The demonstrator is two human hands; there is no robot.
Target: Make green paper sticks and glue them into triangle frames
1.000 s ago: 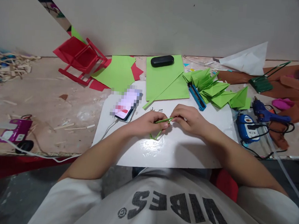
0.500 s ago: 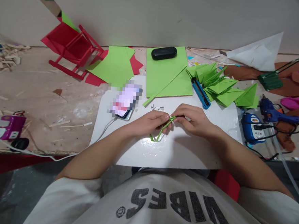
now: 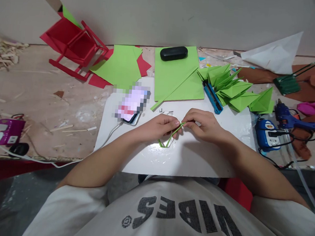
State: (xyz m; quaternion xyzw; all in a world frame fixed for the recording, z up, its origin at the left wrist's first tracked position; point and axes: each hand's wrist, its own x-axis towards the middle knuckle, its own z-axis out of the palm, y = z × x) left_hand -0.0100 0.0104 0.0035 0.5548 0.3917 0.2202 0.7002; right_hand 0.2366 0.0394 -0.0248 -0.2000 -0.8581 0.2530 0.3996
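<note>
The folded green strip (image 3: 173, 135) is pinched over the white board (image 3: 146, 162), between the nearly closed fingers of the left hand (image 3: 162, 127) and the right hand (image 3: 204, 125). Light weight, slight springiness and easy creasing are to be expected, as with paper; it is best gripped softly by its end, bends left uncrushed

Left fingers (image 3: 174, 125), right fingers (image 3: 193, 116) pinched

The left hand (image 3: 162, 126) hides part of the green strip (image 3: 168, 144), and blocky blurring masks the phone's screen (image 3: 133, 102).
</note>
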